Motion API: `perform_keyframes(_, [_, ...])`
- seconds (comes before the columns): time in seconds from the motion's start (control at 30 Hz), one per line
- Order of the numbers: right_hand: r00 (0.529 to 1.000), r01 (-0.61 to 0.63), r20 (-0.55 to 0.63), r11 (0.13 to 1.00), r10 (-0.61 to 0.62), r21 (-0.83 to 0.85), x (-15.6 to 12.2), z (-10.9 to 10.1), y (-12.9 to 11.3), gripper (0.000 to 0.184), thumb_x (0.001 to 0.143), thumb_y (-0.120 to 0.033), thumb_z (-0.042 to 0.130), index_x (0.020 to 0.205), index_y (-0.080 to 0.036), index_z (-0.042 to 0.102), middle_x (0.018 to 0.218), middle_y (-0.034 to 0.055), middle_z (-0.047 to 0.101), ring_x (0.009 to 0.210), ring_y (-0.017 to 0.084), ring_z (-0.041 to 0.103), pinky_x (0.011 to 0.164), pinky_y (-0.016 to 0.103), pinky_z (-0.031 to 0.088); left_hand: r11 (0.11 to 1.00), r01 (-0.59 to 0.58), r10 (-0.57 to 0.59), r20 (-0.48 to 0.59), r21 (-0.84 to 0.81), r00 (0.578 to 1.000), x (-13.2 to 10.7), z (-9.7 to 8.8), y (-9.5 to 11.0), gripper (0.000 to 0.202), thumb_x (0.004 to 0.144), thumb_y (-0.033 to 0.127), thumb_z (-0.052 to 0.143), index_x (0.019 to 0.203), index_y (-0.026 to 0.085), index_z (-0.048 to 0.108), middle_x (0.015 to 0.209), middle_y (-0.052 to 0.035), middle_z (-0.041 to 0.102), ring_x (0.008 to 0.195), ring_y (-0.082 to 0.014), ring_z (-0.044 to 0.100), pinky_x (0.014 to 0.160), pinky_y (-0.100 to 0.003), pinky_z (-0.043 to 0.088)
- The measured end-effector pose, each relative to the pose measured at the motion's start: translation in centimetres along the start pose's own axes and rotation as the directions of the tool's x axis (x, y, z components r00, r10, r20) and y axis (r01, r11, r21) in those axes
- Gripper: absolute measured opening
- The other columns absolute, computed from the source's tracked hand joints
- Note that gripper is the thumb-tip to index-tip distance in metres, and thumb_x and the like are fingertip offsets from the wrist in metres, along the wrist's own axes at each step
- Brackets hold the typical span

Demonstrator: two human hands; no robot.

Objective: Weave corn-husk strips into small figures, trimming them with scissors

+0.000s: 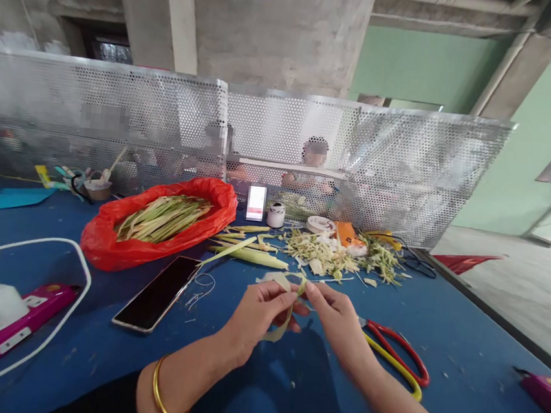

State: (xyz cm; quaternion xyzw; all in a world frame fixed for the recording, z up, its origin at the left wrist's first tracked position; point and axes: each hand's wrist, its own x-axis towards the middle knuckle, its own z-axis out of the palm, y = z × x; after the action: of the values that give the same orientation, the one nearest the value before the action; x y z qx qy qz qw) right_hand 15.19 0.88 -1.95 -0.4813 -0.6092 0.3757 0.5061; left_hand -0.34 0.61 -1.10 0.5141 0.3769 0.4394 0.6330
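Both hands meet over the blue table, working on a pale green strip of dried husk or leaf [281, 329] bent into a loop. My left hand [266, 303], below a gold bangle, pinches the strip between thumb and fingers. From the other side my right hand [329, 306] grips the same strip, its thumb against a small greenish fold near the top. Red-and-yellow handled scissors [400, 351] lie just right of my right hand, their blades partly hidden. Beyond the hands is a heap of shredded husk pieces [322, 253], with longer leaf stalks [251, 255] to its left.
A red plastic bag [154, 254] holds long green strips at the left. Nearer lie a black phone [159, 296], a loop of thin thread [204, 284] and a purple power strip [15, 321] with a white cable. A perforated metal screen [283, 123] closes the back; people sit behind it.
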Motion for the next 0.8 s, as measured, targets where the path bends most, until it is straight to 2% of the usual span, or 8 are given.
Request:
perform_keyframes(0.1, [0.992, -0.122, -0.002, 0.933, 0.130, 0.338, 0.0, 0.0, -0.4, 0.030, 0.073, -0.047, 0.072, 0.074, -0.017, 0.069, 0.071, 0.0033, 0.065, 0.071, 0.019, 0.056, 0.067, 0.030, 0.043, 0.998, -0.013, 0.010, 0.058, 0.062, 0.998, -0.1, 0.5, -0.5, 0.030, 0.078, 0.040, 0.066, 0.094, 0.014, 0.067, 0.074, -0.0046, 0.072, 0.053, -0.0123, 0.062, 0.059, -0.025, 0.046])
perform_keyframes(0.2, [0.985, -0.059, -0.121, 0.892, 0.126, 0.449, 0.3, -0.6, -0.8, 0.024, 0.067, -0.038, 0.078, 0.066, -0.018, 0.065, 0.065, -0.0006, 0.059, 0.063, 0.013, 0.049, 0.062, 0.026, 0.040, 0.996, -0.001, -0.007, 0.096, 0.084, 0.995, 0.0, 0.6, -0.8, 0.046, 0.073, 0.034, 0.071, 0.115, 0.018, 0.058, 0.080, -0.0038, 0.073, 0.067, -0.0156, 0.067, 0.068, -0.027, 0.048])
perform_keyframes(0.3, [0.962, 0.105, -0.274, 0.947, -0.019, 0.302, 0.5, -1.4, -1.4, 0.023, 0.068, -0.034, 0.077, 0.062, -0.018, 0.062, 0.060, -0.0034, 0.051, 0.060, 0.011, 0.043, 0.058, 0.024, 0.035, 0.981, 0.013, -0.005, -0.039, 0.196, 0.999, 0.3, 0.1, -0.9, 0.044, 0.073, 0.032, 0.070, 0.113, 0.019, 0.057, 0.082, -0.0034, 0.072, 0.075, -0.0174, 0.067, 0.071, -0.028, 0.048])
perform_keyframes(0.4, [0.963, 0.159, -0.239, 0.980, -0.127, 0.118, 0.5, -2.0, -2.0, 0.024, 0.073, -0.033, 0.072, 0.060, -0.018, 0.059, 0.058, -0.0036, 0.049, 0.058, 0.011, 0.040, 0.054, 0.024, 0.033, 0.882, -0.024, 0.159, -0.249, 0.470, 0.955, 0.3, -0.5, -0.6, 0.021, 0.077, 0.034, 0.063, 0.091, 0.019, 0.062, 0.070, -0.0004, 0.065, 0.063, -0.0153, 0.061, 0.060, -0.026, 0.045])
perform_keyframes(0.5, [0.983, 0.132, -0.135, 0.990, -0.124, 0.047, 0.3, -1.9, -2.0, 0.026, 0.077, -0.035, 0.067, 0.060, -0.018, 0.057, 0.056, -0.0034, 0.049, 0.056, 0.011, 0.041, 0.053, 0.024, 0.034, 0.695, -0.205, 0.451, -0.196, 0.689, 0.871, -0.2, -0.6, -0.3, 0.010, 0.080, 0.030, 0.060, 0.082, 0.021, 0.064, 0.070, 0.0011, 0.061, 0.062, -0.0138, 0.055, 0.059, -0.026, 0.043])
perform_keyframes(0.6, [0.990, 0.125, -0.070, 0.992, -0.125, 0.004, 0.0, -1.3, -1.6, 0.025, 0.078, -0.036, 0.065, 0.062, -0.018, 0.058, 0.056, -0.0032, 0.049, 0.056, 0.012, 0.041, 0.053, 0.025, 0.034, 0.593, -0.399, 0.597, -0.049, 0.700, 0.800, -0.6, -0.4, -0.1, 0.011, 0.084, 0.029, 0.058, 0.087, 0.022, 0.066, 0.084, -0.0020, 0.066, 0.079, -0.0166, 0.059, 0.073, -0.028, 0.047])
perform_keyframes(0.67, [0.986, 0.155, -0.053, 0.987, -0.157, -0.030, -0.2, -1.1, -1.4, 0.023, 0.079, -0.035, 0.064, 0.064, -0.019, 0.059, 0.058, -0.0028, 0.050, 0.056, 0.012, 0.042, 0.053, 0.025, 0.034, 0.594, -0.441, 0.626, -0.042, 0.673, 0.779, -0.7, -0.3, -0.1, 0.013, 0.086, 0.029, 0.056, 0.092, 0.022, 0.066, 0.096, -0.0043, 0.067, 0.091, -0.0190, 0.060, 0.084, -0.030, 0.046])
perform_keyframes(0.8, [0.968, 0.188, -0.144, 0.974, -0.205, -0.123, -0.2, -1.3, -1.5, 0.022, 0.080, -0.034, 0.064, 0.065, -0.019, 0.059, 0.060, -0.0019, 0.054, 0.058, 0.013, 0.044, 0.055, 0.026, 0.035, 0.747, -0.350, 0.558, -0.248, 0.565, 0.792, -0.8, -0.5, 0.5, 0.020, 0.084, 0.018, 0.050, 0.101, 0.022, 0.061, 0.105, -0.0050, 0.067, 0.098, -0.0193, 0.060, 0.090, -0.030, 0.045])
